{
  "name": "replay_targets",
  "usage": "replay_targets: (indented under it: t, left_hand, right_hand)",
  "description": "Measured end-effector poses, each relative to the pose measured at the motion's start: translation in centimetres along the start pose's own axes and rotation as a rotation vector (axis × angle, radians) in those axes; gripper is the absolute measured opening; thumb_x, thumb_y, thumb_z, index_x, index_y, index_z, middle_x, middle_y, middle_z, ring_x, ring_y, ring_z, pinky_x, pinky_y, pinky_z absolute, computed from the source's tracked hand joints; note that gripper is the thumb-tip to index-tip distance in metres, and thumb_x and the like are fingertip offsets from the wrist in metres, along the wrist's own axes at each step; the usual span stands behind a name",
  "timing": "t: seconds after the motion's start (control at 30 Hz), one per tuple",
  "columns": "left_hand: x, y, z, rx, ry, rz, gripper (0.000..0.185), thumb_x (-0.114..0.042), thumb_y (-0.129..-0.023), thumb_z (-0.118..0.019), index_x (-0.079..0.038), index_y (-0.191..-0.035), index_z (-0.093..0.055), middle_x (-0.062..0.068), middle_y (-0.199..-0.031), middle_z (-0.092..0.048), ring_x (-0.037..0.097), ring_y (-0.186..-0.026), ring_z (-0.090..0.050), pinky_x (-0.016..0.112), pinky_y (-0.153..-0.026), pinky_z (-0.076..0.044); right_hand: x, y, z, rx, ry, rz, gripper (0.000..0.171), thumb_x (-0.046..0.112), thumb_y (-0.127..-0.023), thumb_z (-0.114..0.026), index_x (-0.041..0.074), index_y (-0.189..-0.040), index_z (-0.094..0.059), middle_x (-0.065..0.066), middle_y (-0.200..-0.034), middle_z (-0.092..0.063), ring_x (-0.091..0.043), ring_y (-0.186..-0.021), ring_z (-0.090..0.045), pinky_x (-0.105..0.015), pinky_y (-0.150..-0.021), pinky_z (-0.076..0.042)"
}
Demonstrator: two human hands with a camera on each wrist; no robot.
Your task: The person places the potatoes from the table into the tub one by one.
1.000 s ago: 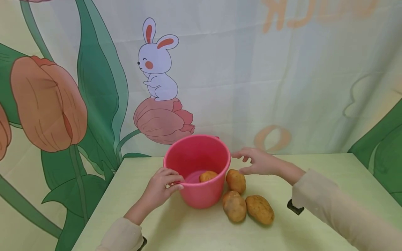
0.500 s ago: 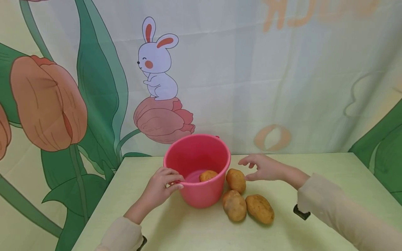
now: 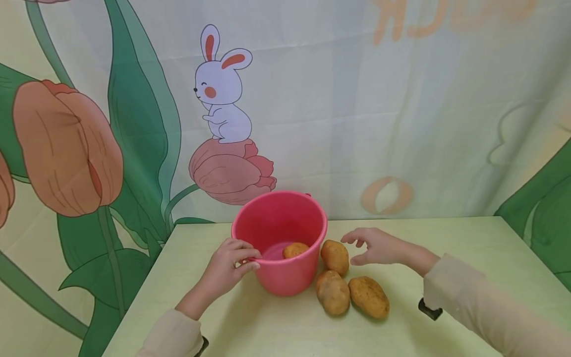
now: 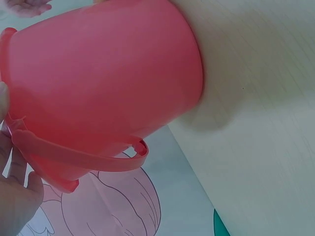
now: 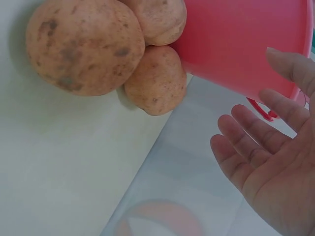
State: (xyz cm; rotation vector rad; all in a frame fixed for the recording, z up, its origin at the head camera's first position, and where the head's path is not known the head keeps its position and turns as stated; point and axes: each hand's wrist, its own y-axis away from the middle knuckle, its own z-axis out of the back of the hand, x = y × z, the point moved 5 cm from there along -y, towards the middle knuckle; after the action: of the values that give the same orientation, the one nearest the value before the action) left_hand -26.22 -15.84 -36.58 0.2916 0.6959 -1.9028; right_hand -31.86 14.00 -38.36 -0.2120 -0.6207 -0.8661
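Left grip (image 3: 229, 263) holds bucket (image 3: 285, 277), right grip (image 3: 379, 246) nears potato (image 3: 335, 256)

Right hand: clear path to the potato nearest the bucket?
Probably yes. The right hand hovers open just beside that potato, nothing between them; the bucket sits on the potato's far side.

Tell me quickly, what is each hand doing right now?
Left hand: grips the rim of the round pink plastic bucket.
Right hand: open, holding nothing, beside the nearest brown oval potato.
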Motion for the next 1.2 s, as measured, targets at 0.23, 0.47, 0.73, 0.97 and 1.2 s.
replay_targets:
  t: [0.23,0.47,0.73,0.97,1.2]
  left_hand:
    - [0.0,0.0,0.0,0.005,0.001,0.017,0.024,-0.02,-0.069,-0.074,-0.02,-0.092,-0.07,-0.005,-0.093,-0.06,0.013,-0.095,-0.048,0.022,-0.067,-0.051]
    - [0.1,0.0,-0.1,0.002,-0.004,0.02,0.024,-0.02,-0.069,-0.074,-0.02,-0.093,-0.07,-0.005,-0.093,-0.06,0.013,-0.095,-0.048,0.022,-0.066,-0.052]
    - [0.0,0.0,-0.1,-0.004,-0.012,0.002,0.024,-0.021,-0.069,-0.074,-0.019,-0.093,-0.07,-0.004,-0.093,-0.061,0.013,-0.094,-0.048,0.022,-0.066,-0.051]
    - [0.0,0.0,0.0,-0.004,-0.008,0.009,0.024,-0.02,-0.069,-0.074,-0.019,-0.093,-0.069,-0.004,-0.093,-0.061,0.014,-0.095,-0.048,0.024,-0.066,-0.052]
    - [-0.1,0.1,0.0,-0.005,-0.008,0.004,0.024,-0.019,-0.069,-0.074,-0.019,-0.093,-0.07,-0.004,-0.093,-0.06,0.014,-0.094,-0.048,0.024,-0.066,-0.052]
  right_hand:
    - [-0.6,0.4,-0.8,0.001,0.003,0.026,0.046,0.019,-0.076,-0.067,0.002,-0.116,-0.053,-0.011,-0.109,-0.057,-0.025,-0.093,-0.053,-0.035,-0.074,-0.046]
    - [-1.2,0.6,-1.3,0.006,0.007,0.036,0.046,0.02,-0.075,-0.067,0.002,-0.115,-0.053,-0.012,-0.107,-0.057,-0.024,-0.091,-0.053,-0.035,-0.074,-0.045]
    - [-1.8,0.9,-2.0,0.027,-0.007,0.026,0.048,0.019,-0.075,-0.067,-0.001,-0.116,-0.052,-0.012,-0.108,-0.057,-0.027,-0.092,-0.053,-0.035,-0.074,-0.046]
    - [-2.5,1.5,-2.8,0.035,-0.016,0.022,0.052,0.024,-0.074,-0.069,-0.002,-0.116,-0.052,-0.014,-0.109,-0.057,-0.027,-0.091,-0.053,-0.036,-0.075,-0.045]
    - [-2.9,1.9,-3.1,0.044,-0.041,0.003,0.054,0.026,-0.074,-0.069,-0.002,-0.117,-0.051,-0.017,-0.114,-0.054,-0.031,-0.094,-0.051,-0.04,-0.075,-0.045]
